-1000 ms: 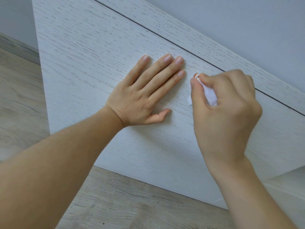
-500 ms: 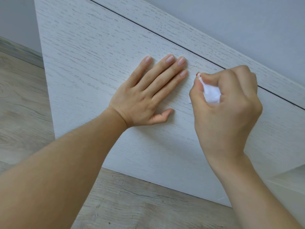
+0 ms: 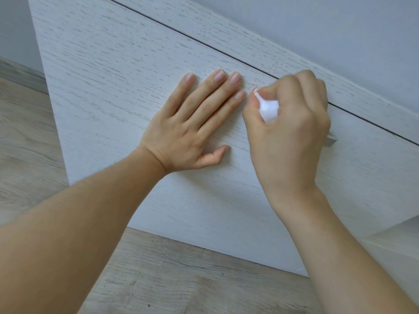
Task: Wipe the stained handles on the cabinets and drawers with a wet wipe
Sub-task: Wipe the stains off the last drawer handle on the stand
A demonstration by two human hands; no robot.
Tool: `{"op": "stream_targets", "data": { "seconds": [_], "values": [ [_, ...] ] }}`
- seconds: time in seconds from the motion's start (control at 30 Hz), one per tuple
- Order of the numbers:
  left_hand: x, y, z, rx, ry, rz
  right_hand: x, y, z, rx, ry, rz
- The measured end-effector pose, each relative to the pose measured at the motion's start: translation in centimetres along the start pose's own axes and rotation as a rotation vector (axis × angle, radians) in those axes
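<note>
A white wood-grain drawer front (image 3: 118,71) fills the middle of the head view. My left hand (image 3: 192,128) lies flat on it with fingers straight. To its right my right hand (image 3: 288,132) grips a bunched white wet wipe (image 3: 268,111), whose tip carries a small reddish smear and touches the drawer front just under the dark gap line. A grey metal handle (image 3: 331,141) juts out from behind my right hand; only its right end shows.
A second white panel (image 3: 294,62) runs above the dark gap, with a pale grey wall behind it. Grey-brown wood floor (image 3: 181,279) lies below the drawer front. A white furniture edge (image 3: 399,232) shows at the lower right.
My right hand has shifted slightly up and left with the wipe, and the end of the grey handle now shows behind it. My left hand stays flat on the drawer front.
</note>
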State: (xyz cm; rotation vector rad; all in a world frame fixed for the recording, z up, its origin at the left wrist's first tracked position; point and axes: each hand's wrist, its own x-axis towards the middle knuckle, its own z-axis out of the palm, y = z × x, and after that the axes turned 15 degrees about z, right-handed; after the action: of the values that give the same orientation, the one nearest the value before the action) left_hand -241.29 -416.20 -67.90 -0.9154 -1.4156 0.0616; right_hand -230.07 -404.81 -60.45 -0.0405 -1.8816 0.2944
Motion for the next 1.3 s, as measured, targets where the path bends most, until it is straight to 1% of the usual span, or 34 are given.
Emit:
{"op": "stream_targets", "data": {
  "seconds": [0.07, 0.2, 0.33, 0.43, 0.53, 0.67, 0.8, 0.9, 1.0, 1.2, 1.3],
  "values": [
    [0.0, 0.0, -0.1, -0.01, 0.005, -0.003, -0.2, 0.0, 0.0, 0.013, 0.032, 0.014],
    [0.1, 0.0, -0.3, -0.056, 0.026, -0.033, -1.1, 1.4, -1.3, 0.118, 0.121, -0.003],
    [0.8, 1.5, -0.3, -0.111, 0.058, -0.145, -1.6, 3.0, -2.6, 0.173, 0.121, 0.037],
    [1.0, 2.3, -0.1, -0.109, 0.054, -0.194, -1.7, 3.1, -2.6, 0.196, 0.102, 0.017],
    [0.9, 2.3, 0.0, -0.093, 0.05, -0.18, -1.3, 2.2, -1.4, 0.231, 0.074, -0.024],
    [0.6, 2.0, 0.0, -0.077, 0.039, -0.156, -1.2, 2.5, -0.5, 0.19, 0.102, -0.111],
    [0.7, 2.1, 0.0, -0.066, 0.02, -0.141, -1.5, 4.3, -1.7, 0.197, 0.132, -0.095],
    [0.8, 2.5, 0.1, -0.044, 0.022, -0.17, -1.3, 3.8, -1.1, 0.222, 0.118, -0.124],
    [0.6, 2.1, -0.1, -0.049, 0.014, -0.139, -1.1, 4.5, -1.5, 0.189, 0.114, -0.146],
    [0.6, 2.0, -0.3, -0.057, -0.014, -0.12, -1.4, 6.4, -2.9, 0.118, 0.142, -0.117],
    [0.6, 1.9, -0.5, -0.055, -0.024, -0.121, -1.5, 7.0, -3.4, 0.119, 0.149, -0.092]
  ]
}}
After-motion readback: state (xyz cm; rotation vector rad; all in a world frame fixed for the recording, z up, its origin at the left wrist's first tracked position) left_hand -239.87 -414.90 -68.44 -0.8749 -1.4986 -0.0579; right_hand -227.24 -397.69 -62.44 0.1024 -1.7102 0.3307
